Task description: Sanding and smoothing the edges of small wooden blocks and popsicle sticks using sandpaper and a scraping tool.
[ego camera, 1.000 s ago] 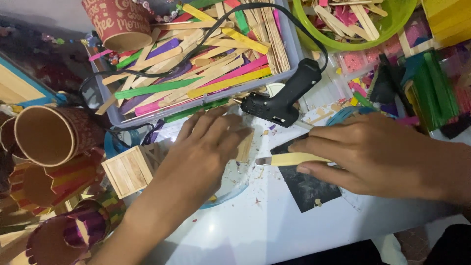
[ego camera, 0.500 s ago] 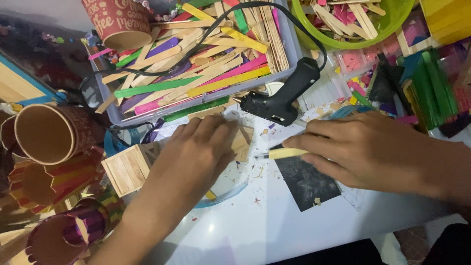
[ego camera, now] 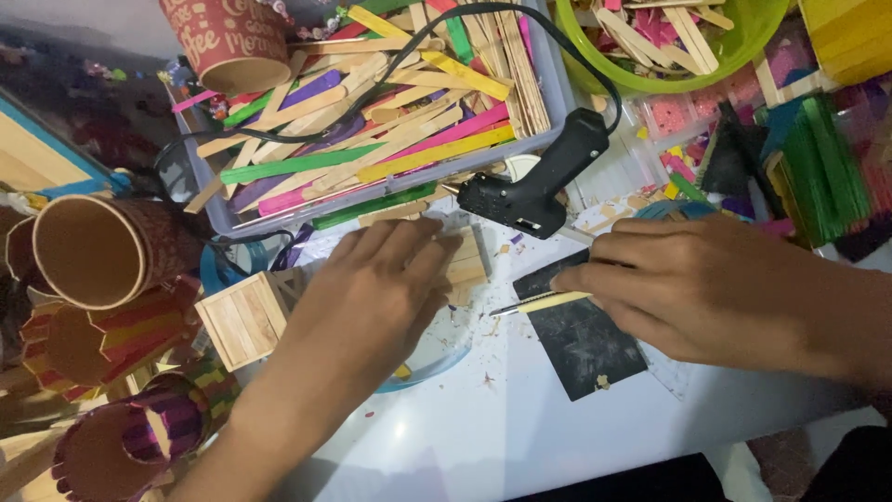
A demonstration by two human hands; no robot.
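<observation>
On the white surface (ego camera: 520, 437), the left hand (ego camera: 376, 288) lies flat, palm down with fingers spread, pressing on a small panel of plain wooden sticks (ego camera: 465, 258) whose edge shows just past the fingertips. The right hand (ego camera: 706, 288) pinches the end of a thin pale-yellow craft stick (ego camera: 548, 301) between thumb and fingers; the stick points toward the left hand and rests over the top edge of a black cutting mat (ego camera: 581, 339). Just above both hands a black glue gun (ego camera: 539, 181) lies on its side, nozzle toward the left, its cord looping up over a grey tray (ego camera: 562, 88) heaped with coloured and plain ice-cream sticks. Beside the left wrist stands a small box of wooden sticks (ego camera: 243, 321). Further left lie several paper cups, one brown cup (ego camera: 102, 251) on its side. A green bowl (ego camera: 669, 79) of sticks sits at the top right.
</observation>
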